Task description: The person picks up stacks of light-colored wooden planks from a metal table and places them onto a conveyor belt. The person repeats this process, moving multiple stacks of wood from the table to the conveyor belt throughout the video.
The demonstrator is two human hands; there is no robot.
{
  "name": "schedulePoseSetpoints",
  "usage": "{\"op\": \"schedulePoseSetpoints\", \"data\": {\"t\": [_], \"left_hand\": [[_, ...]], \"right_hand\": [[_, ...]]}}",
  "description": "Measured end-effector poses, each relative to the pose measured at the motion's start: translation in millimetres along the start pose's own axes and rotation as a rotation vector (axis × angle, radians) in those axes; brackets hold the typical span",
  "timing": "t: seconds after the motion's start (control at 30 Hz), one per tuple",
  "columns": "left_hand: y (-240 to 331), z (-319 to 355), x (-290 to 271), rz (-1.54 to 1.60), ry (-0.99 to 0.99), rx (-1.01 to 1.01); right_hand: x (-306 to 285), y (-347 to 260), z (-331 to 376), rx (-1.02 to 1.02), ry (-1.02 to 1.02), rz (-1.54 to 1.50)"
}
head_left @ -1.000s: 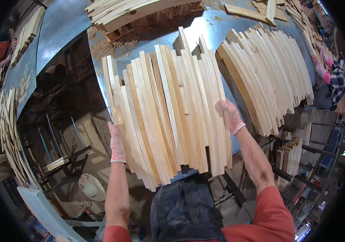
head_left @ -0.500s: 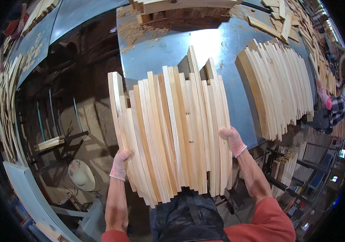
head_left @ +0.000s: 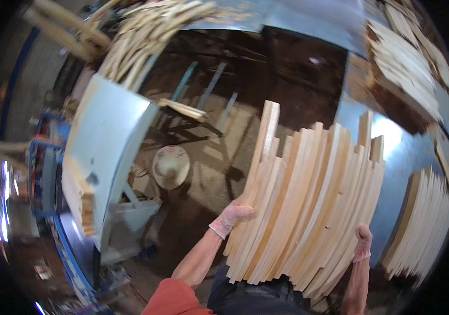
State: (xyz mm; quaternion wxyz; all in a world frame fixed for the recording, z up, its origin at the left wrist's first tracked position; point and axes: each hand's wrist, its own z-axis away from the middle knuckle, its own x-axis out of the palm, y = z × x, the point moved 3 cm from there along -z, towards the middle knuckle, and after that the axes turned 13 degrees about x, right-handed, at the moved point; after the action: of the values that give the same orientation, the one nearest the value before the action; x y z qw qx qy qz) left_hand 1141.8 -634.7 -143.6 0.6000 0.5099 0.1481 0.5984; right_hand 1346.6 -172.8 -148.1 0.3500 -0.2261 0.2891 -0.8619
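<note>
Blue tabletop (head_left: 398,173): to my right. Bundle of wooden strips (head_left: 308,202): gathered and, I judge, lifted; held in front of me, not set down, ends uneven. Second stack (head_left: 425,226): lies on the tabletop, not in hand. Grip: spread wide, left hand (head_left: 234,216) and right hand (head_left: 362,243) clasping the bundle's opposite sides.

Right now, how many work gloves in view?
2: one on the left hand, at the left side of the wood strips; one on the right hand, at their right side. Others may be hidden or lost in blur.
</note>
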Motion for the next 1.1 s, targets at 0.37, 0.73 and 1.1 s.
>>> {"op": "schedulePoseSetpoints", "data": {"t": [0.37,0.73,1.1], "left_hand": [[190.0,289.1,-191.7,0.066,-0.043,0.427],[322.8,379.6,-319.9,0.280,0.360,0.638],[392.1,335.3,-425.4,0.452,0.696,0.626]], "right_hand": [[238.6,-10.2,186.0,-0.217,-0.482,0.115],[612.2,-70.6,200.1,-0.193,-0.790,0.386],[900.8,-78.7,117.3,0.252,-0.931,0.690]]}}
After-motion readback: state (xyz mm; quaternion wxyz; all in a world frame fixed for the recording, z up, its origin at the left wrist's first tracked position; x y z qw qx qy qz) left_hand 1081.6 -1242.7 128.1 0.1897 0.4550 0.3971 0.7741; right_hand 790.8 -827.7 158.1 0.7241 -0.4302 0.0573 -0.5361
